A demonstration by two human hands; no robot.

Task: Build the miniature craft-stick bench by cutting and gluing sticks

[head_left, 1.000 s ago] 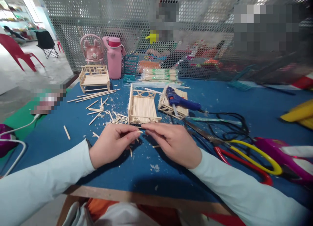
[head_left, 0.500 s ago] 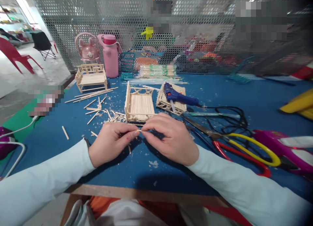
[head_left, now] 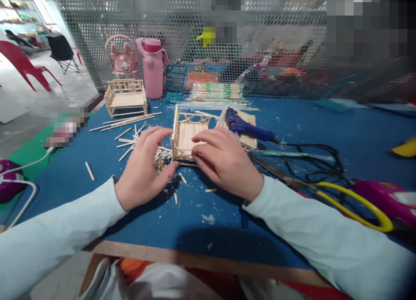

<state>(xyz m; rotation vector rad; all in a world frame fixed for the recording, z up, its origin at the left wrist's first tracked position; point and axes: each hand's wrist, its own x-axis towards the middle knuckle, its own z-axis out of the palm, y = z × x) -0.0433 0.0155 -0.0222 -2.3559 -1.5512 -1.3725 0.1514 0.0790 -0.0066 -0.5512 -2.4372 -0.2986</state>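
By the fingers (head_left: pixel 208 138), the small bench (head_left: pixel 186 133) is matt, ridged wood. Beyond them stands a smooth, satiny bottle (head_left: pixel 153 79); to their right, glossy plastic scissor handles (head_left: pixel 386 222).

There are three stick models (head_left: pixel 186 133), two hands (head_left: pixel 143 172), one glue gun (head_left: pixel 248 129).

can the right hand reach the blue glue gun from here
Probably yes: the right hand is close by, and the blue glue gun lies uncovered on a stick-built piece, with nothing visibly blocking it.
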